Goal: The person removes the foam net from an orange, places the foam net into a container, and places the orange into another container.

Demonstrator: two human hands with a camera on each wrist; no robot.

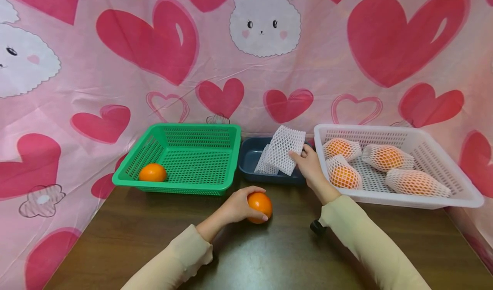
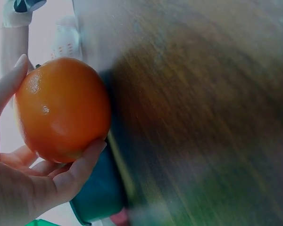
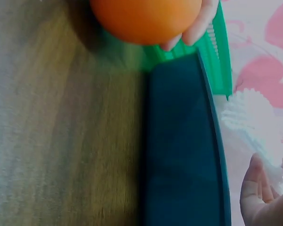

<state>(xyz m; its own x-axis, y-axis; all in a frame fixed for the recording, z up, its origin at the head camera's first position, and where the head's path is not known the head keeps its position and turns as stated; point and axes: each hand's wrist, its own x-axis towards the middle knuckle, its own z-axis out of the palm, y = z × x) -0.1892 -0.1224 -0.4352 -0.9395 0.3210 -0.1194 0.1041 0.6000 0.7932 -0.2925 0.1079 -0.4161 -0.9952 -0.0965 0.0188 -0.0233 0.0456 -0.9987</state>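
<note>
In the head view my left hand (image 1: 239,206) grips a bare orange (image 1: 260,207) over the front of the table; the left wrist view shows thumb and fingers around its sides. My right hand (image 1: 309,163) pinches a white foam net sleeve (image 1: 286,148) by its lower right edge, over the dark blue tray (image 1: 252,176). Another white foam net (image 1: 265,163) lies in that tray, partly behind the held one. In the right wrist view the held foam net (image 3: 254,122) hangs above the tray's rim, between thumb and fingers.
To the left, a green basket (image 1: 204,186) holds one bare orange (image 1: 152,172). A white basket (image 1: 420,202) on the right contains several net-wrapped oranges (image 1: 389,157). Behind them hangs a pink heart-patterned cloth (image 1: 231,67). The brown wooden table (image 1: 269,260) stretches out in front.
</note>
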